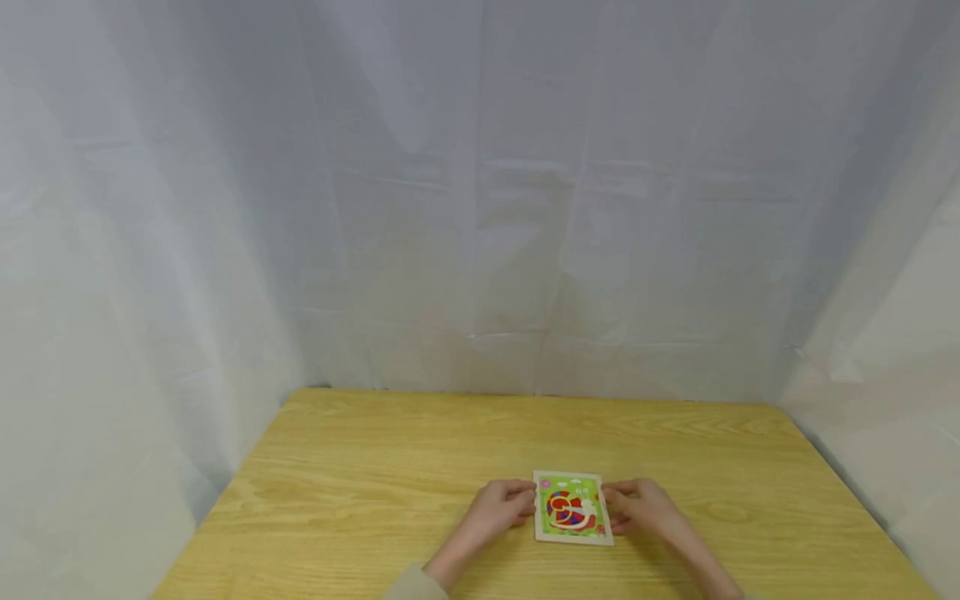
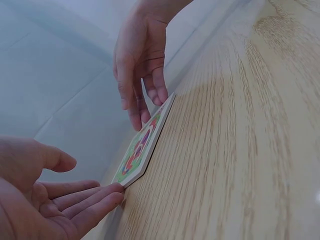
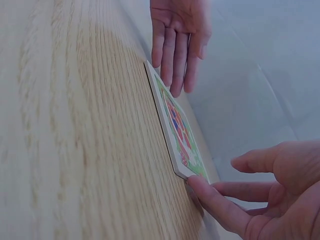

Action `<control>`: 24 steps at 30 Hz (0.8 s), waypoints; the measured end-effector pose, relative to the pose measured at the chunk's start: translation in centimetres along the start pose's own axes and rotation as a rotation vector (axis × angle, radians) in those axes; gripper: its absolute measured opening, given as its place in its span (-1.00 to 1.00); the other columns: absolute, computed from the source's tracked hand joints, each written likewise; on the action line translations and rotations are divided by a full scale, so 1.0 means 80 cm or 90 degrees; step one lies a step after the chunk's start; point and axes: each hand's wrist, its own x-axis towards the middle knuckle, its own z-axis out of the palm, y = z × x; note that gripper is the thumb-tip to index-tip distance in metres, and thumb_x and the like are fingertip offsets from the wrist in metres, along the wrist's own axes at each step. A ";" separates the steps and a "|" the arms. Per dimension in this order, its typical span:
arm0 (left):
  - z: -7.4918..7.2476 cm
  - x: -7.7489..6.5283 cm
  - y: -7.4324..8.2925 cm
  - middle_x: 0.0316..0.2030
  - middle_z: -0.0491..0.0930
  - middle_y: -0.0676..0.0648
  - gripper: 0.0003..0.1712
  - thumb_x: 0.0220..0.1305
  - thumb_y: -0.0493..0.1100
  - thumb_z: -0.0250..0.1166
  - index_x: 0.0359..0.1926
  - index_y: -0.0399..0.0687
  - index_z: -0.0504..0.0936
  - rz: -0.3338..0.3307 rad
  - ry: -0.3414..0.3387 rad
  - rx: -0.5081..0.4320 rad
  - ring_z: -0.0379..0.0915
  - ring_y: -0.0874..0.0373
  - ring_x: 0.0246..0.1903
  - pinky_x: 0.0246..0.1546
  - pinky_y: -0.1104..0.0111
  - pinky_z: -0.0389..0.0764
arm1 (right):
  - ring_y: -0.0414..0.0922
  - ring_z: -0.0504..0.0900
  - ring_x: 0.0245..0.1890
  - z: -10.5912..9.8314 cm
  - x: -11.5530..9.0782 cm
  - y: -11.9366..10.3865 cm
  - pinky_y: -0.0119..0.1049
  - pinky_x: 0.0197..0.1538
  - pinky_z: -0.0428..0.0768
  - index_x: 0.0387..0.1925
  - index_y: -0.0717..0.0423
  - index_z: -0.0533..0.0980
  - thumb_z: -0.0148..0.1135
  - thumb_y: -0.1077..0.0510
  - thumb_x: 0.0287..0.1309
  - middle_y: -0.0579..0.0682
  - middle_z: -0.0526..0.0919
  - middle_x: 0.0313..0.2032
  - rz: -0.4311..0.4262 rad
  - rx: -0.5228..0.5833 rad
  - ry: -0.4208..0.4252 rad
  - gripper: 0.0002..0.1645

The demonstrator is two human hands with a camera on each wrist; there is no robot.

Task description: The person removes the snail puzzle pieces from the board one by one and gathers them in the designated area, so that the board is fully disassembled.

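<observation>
A flat, square wooden picture board [image 1: 546, 537] lies on the table, pale-rimmed with a green picture of a red, blue and white snail. My left hand [image 1: 495, 510] is at its left edge; in the left wrist view the nearly straight fingers [image 2: 95, 202] reach the board's edge, thumb raised apart. On the other side is my right hand [image 1: 647, 507], its index fingertip [image 3: 197, 185] at a corner of the board in the right wrist view, thumb held away from it. Neither hand is gripping the board.
The wood-grain table [image 1: 360, 467] spreads out around the board. Pale hanging sheets [image 1: 480, 250] enclose it at the back and on both sides. A light sleeve cuff [image 1: 416, 583] shows at the left forearm.
</observation>
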 end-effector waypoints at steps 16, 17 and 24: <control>-0.013 -0.008 -0.006 -0.04 0.66 -0.42 -0.58 0.41 -0.29 0.14 0.15 -0.57 0.53 0.005 0.004 -0.005 0.67 -0.21 -0.06 -0.07 0.14 0.72 | 0.03 0.74 -0.39 0.016 0.001 -0.007 -0.12 -0.26 0.76 0.17 0.69 0.38 0.07 0.29 0.46 0.45 0.66 -0.09 0.011 0.019 -0.002 -0.53; -0.014 -0.009 -0.006 -0.04 0.65 -0.43 -0.58 0.41 -0.29 0.14 0.15 -0.57 0.52 0.006 0.004 -0.006 0.67 -0.21 -0.06 -0.07 0.14 0.72 | 0.03 0.74 -0.39 0.017 0.001 -0.007 -0.12 -0.26 0.76 0.17 0.68 0.38 0.07 0.30 0.46 0.46 0.65 -0.07 0.011 0.019 -0.001 -0.53; -0.021 -0.014 -0.007 0.01 0.63 -0.45 -0.58 0.46 -0.28 0.12 0.17 -0.57 0.51 -0.005 0.005 -0.014 0.67 -0.21 -0.05 -0.06 0.14 0.71 | 0.01 0.74 -0.40 0.024 0.003 -0.008 -0.13 -0.27 0.76 0.17 0.65 0.40 0.08 0.29 0.45 0.47 0.64 -0.06 0.013 0.007 0.001 -0.54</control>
